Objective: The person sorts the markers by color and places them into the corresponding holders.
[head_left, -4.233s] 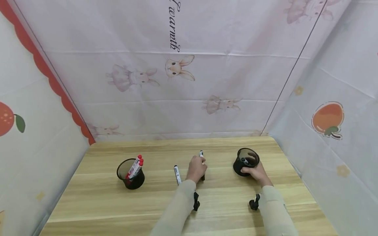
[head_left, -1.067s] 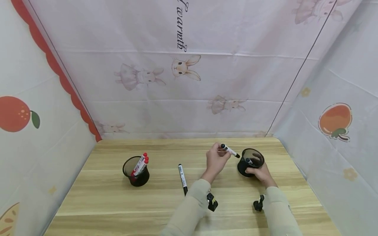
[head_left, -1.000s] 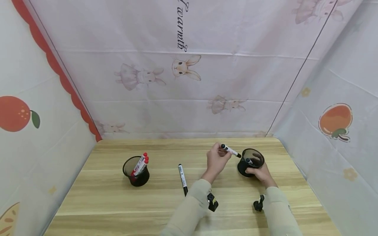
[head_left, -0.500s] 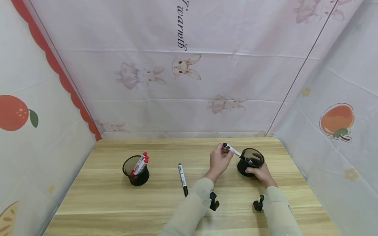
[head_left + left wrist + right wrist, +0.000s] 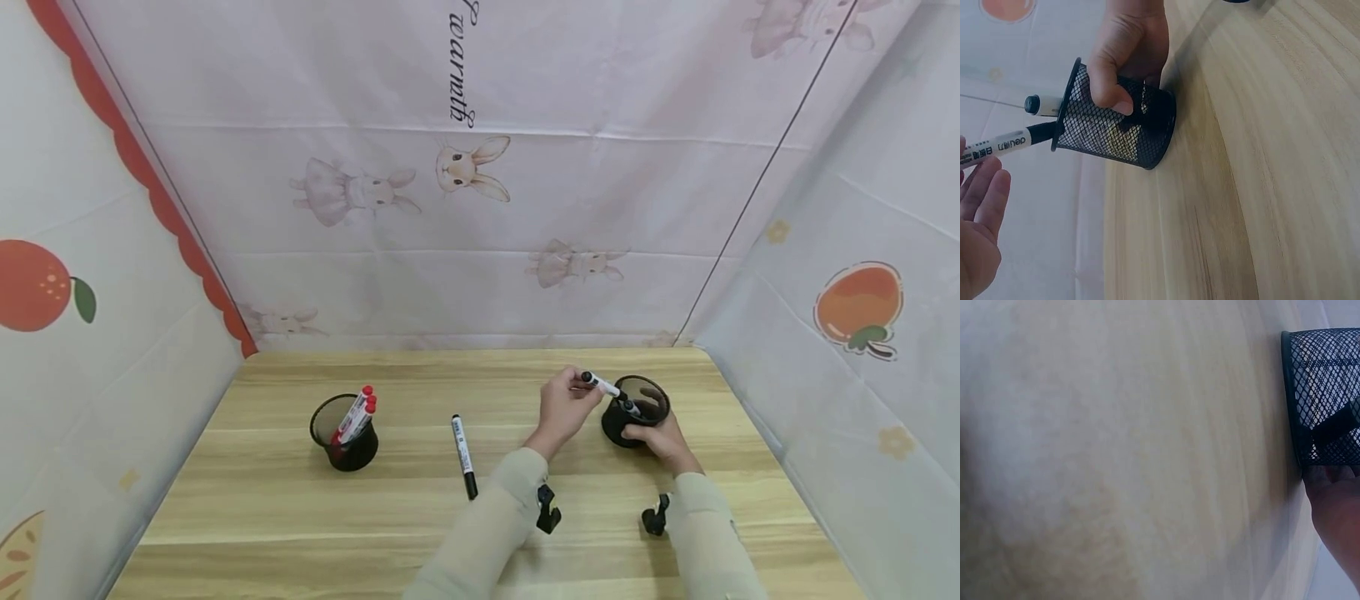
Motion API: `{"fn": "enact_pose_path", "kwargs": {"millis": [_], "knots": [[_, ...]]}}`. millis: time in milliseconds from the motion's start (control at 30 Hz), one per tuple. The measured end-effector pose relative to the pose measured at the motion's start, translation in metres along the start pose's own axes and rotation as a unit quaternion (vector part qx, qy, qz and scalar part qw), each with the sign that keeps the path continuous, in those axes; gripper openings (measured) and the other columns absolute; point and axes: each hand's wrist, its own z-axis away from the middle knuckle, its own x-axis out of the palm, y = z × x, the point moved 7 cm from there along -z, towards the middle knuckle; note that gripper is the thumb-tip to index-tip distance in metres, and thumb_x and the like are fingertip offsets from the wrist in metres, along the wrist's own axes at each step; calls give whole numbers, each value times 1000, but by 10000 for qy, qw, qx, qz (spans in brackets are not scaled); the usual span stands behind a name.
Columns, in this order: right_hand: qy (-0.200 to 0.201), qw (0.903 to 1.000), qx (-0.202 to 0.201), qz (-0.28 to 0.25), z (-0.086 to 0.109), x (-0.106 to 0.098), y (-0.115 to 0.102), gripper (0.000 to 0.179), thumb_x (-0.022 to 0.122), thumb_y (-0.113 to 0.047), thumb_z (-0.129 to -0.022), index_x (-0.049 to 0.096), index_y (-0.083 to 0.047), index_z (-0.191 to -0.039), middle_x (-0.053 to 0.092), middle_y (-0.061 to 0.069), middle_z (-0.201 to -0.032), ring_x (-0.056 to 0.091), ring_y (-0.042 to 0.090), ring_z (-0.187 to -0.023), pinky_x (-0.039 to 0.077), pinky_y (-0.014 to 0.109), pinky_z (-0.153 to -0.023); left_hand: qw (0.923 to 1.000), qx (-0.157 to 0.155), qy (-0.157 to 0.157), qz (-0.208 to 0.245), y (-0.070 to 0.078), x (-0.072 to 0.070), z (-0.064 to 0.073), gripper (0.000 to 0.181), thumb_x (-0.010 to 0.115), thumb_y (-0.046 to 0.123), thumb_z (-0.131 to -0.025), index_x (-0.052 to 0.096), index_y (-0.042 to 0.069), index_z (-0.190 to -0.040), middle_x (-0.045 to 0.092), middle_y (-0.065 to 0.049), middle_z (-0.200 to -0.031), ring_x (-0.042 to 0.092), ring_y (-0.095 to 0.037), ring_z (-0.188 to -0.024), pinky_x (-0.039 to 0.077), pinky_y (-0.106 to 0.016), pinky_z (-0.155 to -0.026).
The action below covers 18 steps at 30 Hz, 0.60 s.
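Note:
My left hand (image 5: 564, 410) pinches a white whiteboard marker (image 5: 602, 384) with black ends, tilted down to the right. Its lower black end is right at the rim of a black mesh pen cup (image 5: 1100, 125), as the left wrist view shows. Round the side of that cup, my right hand (image 5: 663, 438) grips with the thumb at the front; some of its fingers are seen through the mesh. Another black-capped marker (image 5: 1043, 105) leans inside the cup, its top poking above the rim. The right wrist view shows the cup's base (image 5: 1292, 400) by the wooden tabletop.
A third black-capped marker (image 5: 464, 457) lies on the wooden table (image 5: 300, 533), left of my left forearm. Farther left stands a second black mesh cup (image 5: 356, 450) holding several red-capped markers (image 5: 358, 417). Printed cloth walls (image 5: 390, 292) rise behind and at both sides.
My left hand took up the marker from the middle of the table, carried it right and brought its lower end to the cup's rim. The right hand has kept its grip on the cup.

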Motion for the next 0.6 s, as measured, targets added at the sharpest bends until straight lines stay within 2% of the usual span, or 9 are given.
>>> {"fn": "enact_pose_path", "kwargs": {"millis": [100, 300, 433, 600], "knots": [[13, 10000, 32, -25, 0, -1, 1, 86, 74, 7, -68, 26, 0, -139, 43, 29, -130, 49, 21, -102, 42, 17, -76, 9999, -109, 0, 5, -1, 4, 0, 12, 74, 9, -80, 64, 8, -86, 64, 5, -78, 62, -5, -68, 52, -20, -62], [-46, 10000, 10, -49, -3, -2, 0, 85, 73, 7, -68, 25, 1, -138, 43, 29, -129, 50, 20, -99, 42, 17, -77, 9988, -380, 258, -172, -1, 12, -1, 21, 77, 7, -76, 59, 10, -86, 62, 8, -75, 60, -4, -66, 50, -19, -60], [-22, 9999, 17, -99, -3, -2, 0, 85, 73, 8, -68, 26, 2, -138, 44, 29, -129, 51, 17, -97, 41, 16, -78, 9972, -637, 235, -303, -3, 17, 1, 19, 76, 10, -78, 60, 13, -85, 59, 10, -75, 59, -3, -66, 50, -18, -60], [-72, 9993, 174, -310, -2, -1, -4, 85, 73, 12, -67, 26, 3, -137, 44, 30, -128, 50, 17, -97, 42, 16, -76, 9951, -740, 121, -651, -3, 22, 2, 11, 73, 14, -81, 64, 14, -88, 58, 11, -74, 57, -3, -65, 49, -19, -58]]}}
